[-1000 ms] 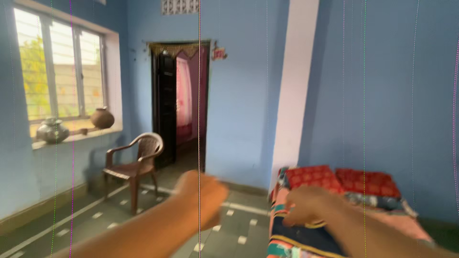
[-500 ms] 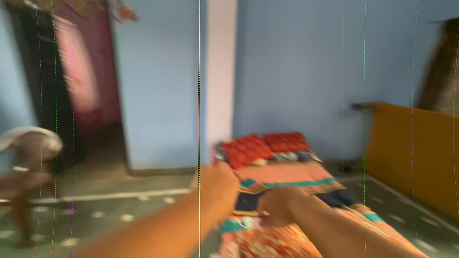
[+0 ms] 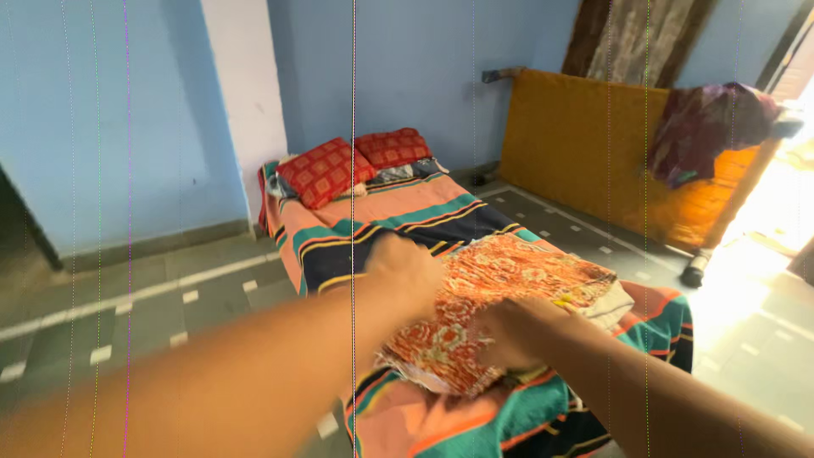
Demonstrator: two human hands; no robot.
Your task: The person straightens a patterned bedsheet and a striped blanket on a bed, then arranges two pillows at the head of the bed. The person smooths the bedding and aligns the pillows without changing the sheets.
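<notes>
A folded orange patterned quilt lies on a low mattress covered by a striped sheet. My left hand rests on the quilt's left edge with fingers curled. My right hand presses on the quilt's near corner. Whether either hand grips the cloth is unclear from the blur. Two red pillows sit at the mattress head by the blue wall.
An orange panel leans along the right wall with a dark purple cloth draped over it. Grey tiled floor lies left of the mattress. Bright sunlight falls on the floor at far right.
The view swung right from the doorway and chair to the mattress. Both hands moved forward and down onto the orange quilt.
</notes>
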